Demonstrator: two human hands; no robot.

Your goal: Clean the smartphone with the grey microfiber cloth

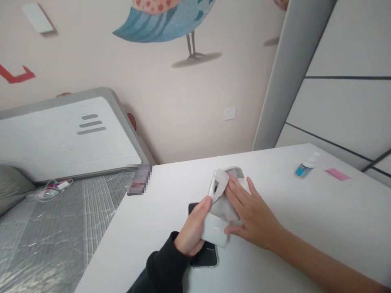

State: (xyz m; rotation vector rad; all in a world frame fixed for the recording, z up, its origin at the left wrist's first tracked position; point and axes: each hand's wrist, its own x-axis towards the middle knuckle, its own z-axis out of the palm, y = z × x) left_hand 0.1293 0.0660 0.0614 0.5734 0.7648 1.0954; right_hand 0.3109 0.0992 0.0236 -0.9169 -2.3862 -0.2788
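Note:
My left hand [192, 230] grips a pale grey phone case [214, 228] by its left edge, tilted up over the white table [320, 228]. My right hand [249, 213] presses a grey cloth [224, 205] flat against the case, fingers stretched out along it. Under my left hand a black phone [207, 254] lies on the table, mostly hidden.
A small bottle with a blue label [305, 166] lies at the table's far right, a pink slip [337, 174] beside it. A bed with a grey mattress [45, 236] and white headboard [61, 138] stands left of the table. A wall socket [229, 113] sits behind.

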